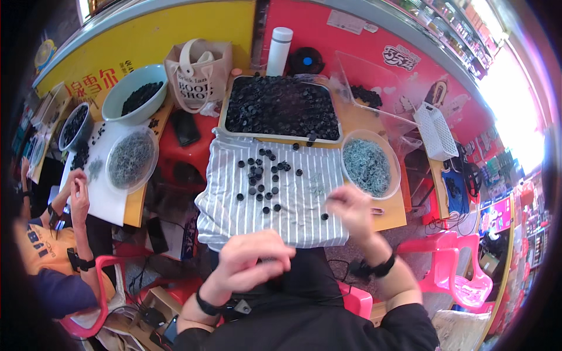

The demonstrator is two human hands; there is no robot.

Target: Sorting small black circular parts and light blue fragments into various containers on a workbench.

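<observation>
My left hand (252,263) is above the near edge of a grey-and-white striped cloth (222,219). Its fingers are curled in; a dark spot shows between them, too hidden to name. Farther right, my right hand (350,212) is smeared by motion over the cloth's right edge, its fingers unclear. Just beyond it lies a thin scatter of small pale-green pieces (317,184). Several small round black caps (259,174) are spread on the cloth, and a lone black cap (325,216) sits near my right hand. A round clear tub (395,161) holds tangled greenish pieces.
A tray (281,138) heaped with black caps stands behind the cloth. Around it are a canvas bag (202,73), a white bottle (279,52) and a clear bin (374,70). A co-worker (64,245) sits at the left table; pink chairs (445,263) stand at right.
</observation>
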